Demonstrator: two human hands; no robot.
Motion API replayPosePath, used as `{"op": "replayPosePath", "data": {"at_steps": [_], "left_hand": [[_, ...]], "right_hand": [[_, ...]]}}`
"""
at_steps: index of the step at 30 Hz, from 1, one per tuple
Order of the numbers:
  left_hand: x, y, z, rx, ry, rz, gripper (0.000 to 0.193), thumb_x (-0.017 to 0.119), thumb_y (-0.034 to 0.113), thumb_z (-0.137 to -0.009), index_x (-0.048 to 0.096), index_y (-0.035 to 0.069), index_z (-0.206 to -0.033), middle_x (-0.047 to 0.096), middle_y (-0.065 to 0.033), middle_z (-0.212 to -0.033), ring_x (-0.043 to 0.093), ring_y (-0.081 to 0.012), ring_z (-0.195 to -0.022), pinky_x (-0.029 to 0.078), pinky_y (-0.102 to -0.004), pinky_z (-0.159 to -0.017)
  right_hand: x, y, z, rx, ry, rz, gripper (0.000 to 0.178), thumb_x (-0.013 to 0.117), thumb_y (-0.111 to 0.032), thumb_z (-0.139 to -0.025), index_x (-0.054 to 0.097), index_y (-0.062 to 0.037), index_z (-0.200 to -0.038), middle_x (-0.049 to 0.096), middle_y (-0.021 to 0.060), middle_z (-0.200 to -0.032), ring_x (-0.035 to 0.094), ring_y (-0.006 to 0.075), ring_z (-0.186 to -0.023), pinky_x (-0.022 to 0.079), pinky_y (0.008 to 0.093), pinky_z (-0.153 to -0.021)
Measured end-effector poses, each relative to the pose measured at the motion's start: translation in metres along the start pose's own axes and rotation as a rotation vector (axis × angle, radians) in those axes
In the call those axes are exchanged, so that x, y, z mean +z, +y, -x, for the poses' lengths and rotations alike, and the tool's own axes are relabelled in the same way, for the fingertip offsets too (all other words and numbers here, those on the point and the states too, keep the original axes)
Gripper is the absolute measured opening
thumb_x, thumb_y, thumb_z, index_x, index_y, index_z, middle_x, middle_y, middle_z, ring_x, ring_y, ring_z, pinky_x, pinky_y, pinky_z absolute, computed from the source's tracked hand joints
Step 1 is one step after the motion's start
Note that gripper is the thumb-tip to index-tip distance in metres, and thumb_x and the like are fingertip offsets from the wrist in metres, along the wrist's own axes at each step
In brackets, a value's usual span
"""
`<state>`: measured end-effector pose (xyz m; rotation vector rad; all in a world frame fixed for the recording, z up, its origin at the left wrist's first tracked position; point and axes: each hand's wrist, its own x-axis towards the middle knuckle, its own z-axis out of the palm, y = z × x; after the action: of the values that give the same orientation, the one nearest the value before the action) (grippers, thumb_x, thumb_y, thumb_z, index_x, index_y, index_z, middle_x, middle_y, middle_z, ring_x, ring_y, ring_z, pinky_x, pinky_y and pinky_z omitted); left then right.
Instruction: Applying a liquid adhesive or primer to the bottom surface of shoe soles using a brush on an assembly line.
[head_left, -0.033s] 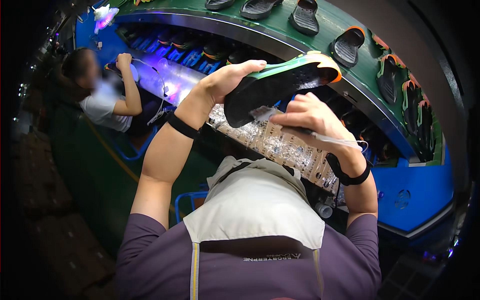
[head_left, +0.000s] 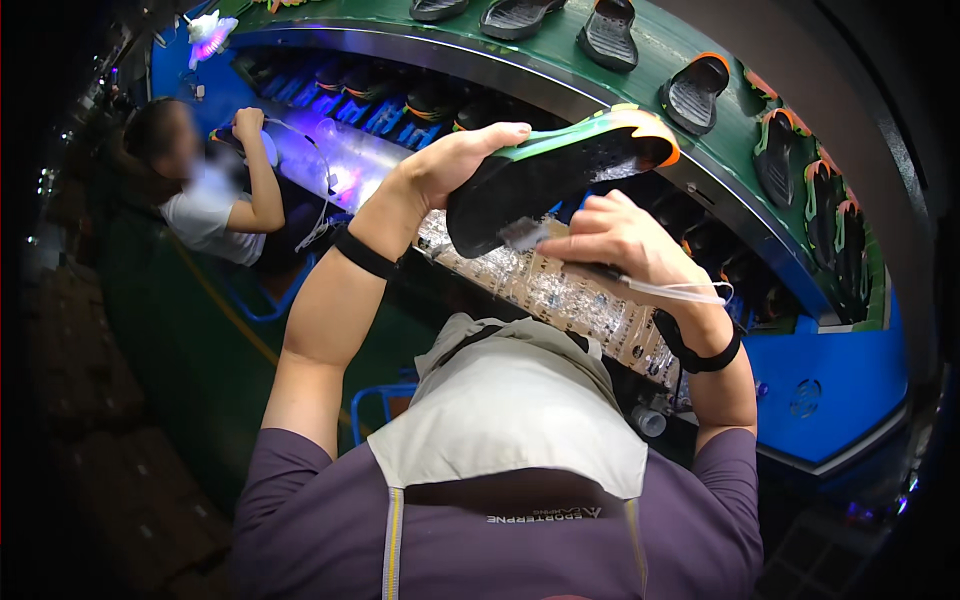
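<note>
My left hand (head_left: 452, 165) is closed on a black shoe (head_left: 545, 182) with a green and orange edge, its thumb lying along the rim. The shoe is raised and tilted above the bench. In my right hand (head_left: 625, 240) is a brush (head_left: 523, 233) with pale bristles, its handle mostly covered by the fingers. The bristles lie against the dark face of the shoe near its lower left end. A thin white cord (head_left: 685, 291) runs by my right wrist.
Beyond the shoe, a green conveyor belt (head_left: 650, 80) carries several black shoes (head_left: 695, 95). Below it runs a bench covered in printed wrap (head_left: 560, 285). A clear bottle (head_left: 648, 420) is beside the bench. At the left a co-worker (head_left: 215, 215) sits near a purple-lit surface (head_left: 340, 150).
The brush has moved slightly down the shoe with my right hand. My left hand and the shoe have hardly shifted.
</note>
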<state>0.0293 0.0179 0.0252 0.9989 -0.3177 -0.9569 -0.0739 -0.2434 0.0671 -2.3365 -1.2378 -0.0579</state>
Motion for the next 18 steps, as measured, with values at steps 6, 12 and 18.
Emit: {"op": "replayPosePath", "data": {"at_steps": [6,12,18], "left_hand": [[-0.004,-0.003,0.012,0.024,0.150,-0.070,0.046,0.055,0.034,-0.108,0.065,-0.001,-0.136,0.076,-0.0097,-0.116,0.073,-0.0132,-0.095,0.060,-0.0276,-0.083],[-0.009,-0.007,0.009,0.056,0.124,-0.039,0.042,0.053,0.032,-0.109,0.067,0.000,-0.132,0.076,-0.0097,-0.114,0.074,-0.0133,-0.094,0.060,-0.0266,-0.083],[-0.001,-0.006,0.004,0.136,0.139,-0.062,0.040,0.056,0.030,-0.108,0.070,-0.001,-0.128,0.076,-0.0080,-0.112,0.071,-0.0113,-0.092,0.058,-0.0251,-0.083]], "right_hand": [[0.002,0.006,0.005,0.043,0.074,0.099,0.032,0.081,-0.017,-0.086,0.077,-0.0134,-0.118,0.065,0.0027,-0.089,0.062,0.0255,-0.094,0.045,0.0395,-0.088],[0.011,0.002,0.002,0.013,0.089,-0.208,0.033,0.082,-0.017,-0.085,0.077,-0.0125,-0.118,0.068,0.0030,-0.092,0.062,0.0245,-0.094,0.046,0.0395,-0.088],[0.046,-0.005,-0.014,-0.083,0.067,-0.010,0.044,0.080,-0.008,-0.083,0.073,-0.0114,-0.126,0.066,0.0041,-0.096,0.060,0.0264,-0.089,0.046,0.0407,-0.083]]}}
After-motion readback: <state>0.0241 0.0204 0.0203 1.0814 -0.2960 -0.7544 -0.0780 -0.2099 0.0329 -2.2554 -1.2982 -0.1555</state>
